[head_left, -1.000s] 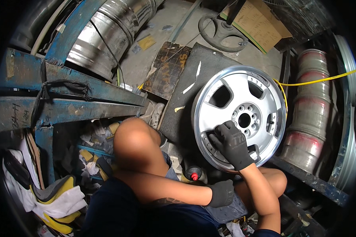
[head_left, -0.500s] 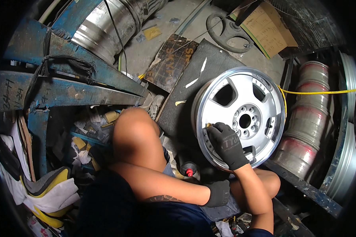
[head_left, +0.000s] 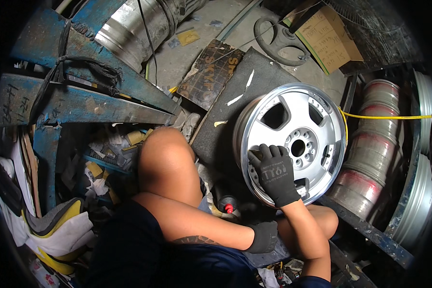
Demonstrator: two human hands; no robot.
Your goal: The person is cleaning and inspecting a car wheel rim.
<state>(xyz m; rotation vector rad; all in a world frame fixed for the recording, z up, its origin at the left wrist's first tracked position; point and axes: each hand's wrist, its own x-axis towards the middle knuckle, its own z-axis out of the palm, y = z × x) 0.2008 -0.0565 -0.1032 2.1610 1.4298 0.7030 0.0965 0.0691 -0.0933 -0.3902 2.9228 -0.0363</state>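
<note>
Head view: A gloved right hand (head_left: 276, 177) rests across the lower left of a silver wheel (head_left: 293, 125), which leans with its face turned up, seemingly so that the whole front lies within reach. The fingers bend onto the metal near the edge; whether they pinch anything cannot be told. The gloved left hand (head_left: 264, 237) lies by the right leg (head_left: 324, 221), perhaps to stay clear of the wheel; its fingers are hidden and its grip cannot be told. A dark mat (head_left: 221, 108), spread beyond and apparently under the wheel, probably spares its finish. A red-tipped bottle (head_left: 227, 204) sits near, likely for convenience; stacked barrels (head_left: 372, 129) line the right.
</note>
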